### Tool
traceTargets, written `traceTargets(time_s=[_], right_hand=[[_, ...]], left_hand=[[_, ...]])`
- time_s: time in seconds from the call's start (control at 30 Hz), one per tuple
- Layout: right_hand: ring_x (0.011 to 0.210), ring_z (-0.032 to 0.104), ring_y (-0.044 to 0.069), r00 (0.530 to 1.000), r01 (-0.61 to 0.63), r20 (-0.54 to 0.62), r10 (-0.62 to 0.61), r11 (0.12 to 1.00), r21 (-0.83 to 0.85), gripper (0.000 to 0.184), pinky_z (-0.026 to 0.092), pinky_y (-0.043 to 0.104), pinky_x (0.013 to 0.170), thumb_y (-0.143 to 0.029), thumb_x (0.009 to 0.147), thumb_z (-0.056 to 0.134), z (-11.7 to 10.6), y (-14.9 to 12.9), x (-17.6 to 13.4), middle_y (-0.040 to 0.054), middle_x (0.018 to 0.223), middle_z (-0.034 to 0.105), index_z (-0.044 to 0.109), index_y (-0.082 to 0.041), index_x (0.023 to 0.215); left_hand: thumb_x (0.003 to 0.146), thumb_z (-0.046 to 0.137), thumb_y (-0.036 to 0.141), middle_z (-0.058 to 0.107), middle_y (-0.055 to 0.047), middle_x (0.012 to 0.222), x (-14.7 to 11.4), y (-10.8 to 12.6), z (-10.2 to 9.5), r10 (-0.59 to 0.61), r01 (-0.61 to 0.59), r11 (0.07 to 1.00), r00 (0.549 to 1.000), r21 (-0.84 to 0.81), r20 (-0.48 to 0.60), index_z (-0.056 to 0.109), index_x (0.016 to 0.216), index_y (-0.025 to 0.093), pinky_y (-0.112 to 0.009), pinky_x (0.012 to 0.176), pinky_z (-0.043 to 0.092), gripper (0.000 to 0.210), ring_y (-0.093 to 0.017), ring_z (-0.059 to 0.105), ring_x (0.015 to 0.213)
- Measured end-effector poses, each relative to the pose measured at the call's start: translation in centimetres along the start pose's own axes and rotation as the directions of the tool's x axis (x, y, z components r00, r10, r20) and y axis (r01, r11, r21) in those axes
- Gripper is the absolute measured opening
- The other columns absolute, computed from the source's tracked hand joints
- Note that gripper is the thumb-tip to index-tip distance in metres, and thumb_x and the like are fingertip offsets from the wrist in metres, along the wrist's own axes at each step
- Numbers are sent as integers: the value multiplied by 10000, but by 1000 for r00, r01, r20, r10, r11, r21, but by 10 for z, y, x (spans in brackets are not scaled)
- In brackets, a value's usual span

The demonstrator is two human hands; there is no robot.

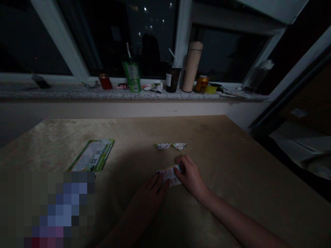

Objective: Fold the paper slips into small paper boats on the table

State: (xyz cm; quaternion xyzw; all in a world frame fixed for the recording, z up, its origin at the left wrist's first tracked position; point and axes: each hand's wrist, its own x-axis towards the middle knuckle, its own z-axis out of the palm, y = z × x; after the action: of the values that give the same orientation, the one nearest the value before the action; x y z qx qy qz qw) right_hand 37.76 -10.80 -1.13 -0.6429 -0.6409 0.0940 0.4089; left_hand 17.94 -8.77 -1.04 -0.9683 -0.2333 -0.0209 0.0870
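Note:
A small printed paper piece [171, 176] with red and blue-grey print lies on the brown table [207, 220] in front of me. My left hand [148, 198] rests flat at its left side, fingers stretched out over the near left part. At the right edge is my right hand [191, 177], its thumb on the paper and its bent index finger apart from the thumb. Beyond the paper lie two small crumpled or folded printed pieces, a left one [163, 146] and a right one [180, 146]. The fingertips partly cover the paper.
A green-edged printed packet [92, 155] lies at the left, near a pixelated area. On the stone windowsill [152, 97] stand a green drink pouch [132, 76], a dark cup with straw [173, 79], a pink flask [192, 67], an orange can [202, 84] and a red jar [105, 81].

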Motion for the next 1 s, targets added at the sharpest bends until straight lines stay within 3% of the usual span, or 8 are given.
traceTargets(time_s=[0.17,0.27,0.4,0.67,0.77,0.87,0.93,1.0], right_hand=[[751,527,167,997,63,56,-56,989,-132,78,425,260,662,-124,842,529,1,0,-2,33,826,535,538,-187,797],[786,532,198,989,131,100,-107,950,-285,92,420,294,690,-147,857,538,0,-2,-2,48,814,568,568,-188,779],[799,541,219,981,173,148,-123,901,-397,87,416,322,697,-161,864,547,-3,-5,-3,59,823,597,582,-190,789],[799,551,246,960,263,219,-175,832,-489,112,435,374,697,-129,870,519,-4,-8,-3,92,830,617,609,-174,822],[900,573,262,943,317,240,-231,844,-432,130,467,409,768,-130,875,516,-10,-10,-3,124,960,649,634,-149,924],[1145,523,251,874,462,290,-391,854,-241,272,427,427,965,-161,898,499,-20,-12,-10,124,1221,599,588,-151,1155],[1195,511,224,819,524,344,-459,843,-124,336,401,428,1024,-186,907,493,-28,-13,-18,90,1242,603,550,-199,1238],[1174,542,213,804,520,377,-460,851,-71,361,402,425,1039,-206,905,499,-34,-12,-27,78,1232,617,539,-213,1264]], left_hand=[[805,352,-47,535,-157,1316,1,0,-1,-6,6,999,1000,-34,-3,502,1276,144,-414,949,456,530,-277,504,1212],[872,406,77,518,-163,1333,-3,1,-6,1,-1,992,1000,-125,4,467,1316,133,-425,980,432,452,-284,485,1229],[867,535,413,326,-177,1468,-12,4,-14,-12,11,963,1000,-269,-3,251,1454,134,-477,1052,339,709,-322,280,1351],[800,602,538,131,-128,1539,-19,3,-16,-5,23,932,999,-362,52,148,1486,229,-528,1078,259,879,-333,151,1390],[788,574,614,133,-124,1539,-18,3,-19,-9,26,931,999,-364,48,147,1485,247,-563,1073,237,897,-340,150,1390],[783,576,620,129,-130,1538,-18,3,-21,-14,30,937,999,-347,50,113,1489,237,-575,1078,206,927,-331,137,1394],[778,569,638,148,-144,1532,-18,3,-21,-8,26,940,998,-340,56,126,1488,219,-576,1082,186,936,-331,155,1391],[774,552,665,182,-151,1524,-18,2,-19,-1,23,940,998,-339,64,158,1483,221,-578,1081,178,925,-336,182,1384]])
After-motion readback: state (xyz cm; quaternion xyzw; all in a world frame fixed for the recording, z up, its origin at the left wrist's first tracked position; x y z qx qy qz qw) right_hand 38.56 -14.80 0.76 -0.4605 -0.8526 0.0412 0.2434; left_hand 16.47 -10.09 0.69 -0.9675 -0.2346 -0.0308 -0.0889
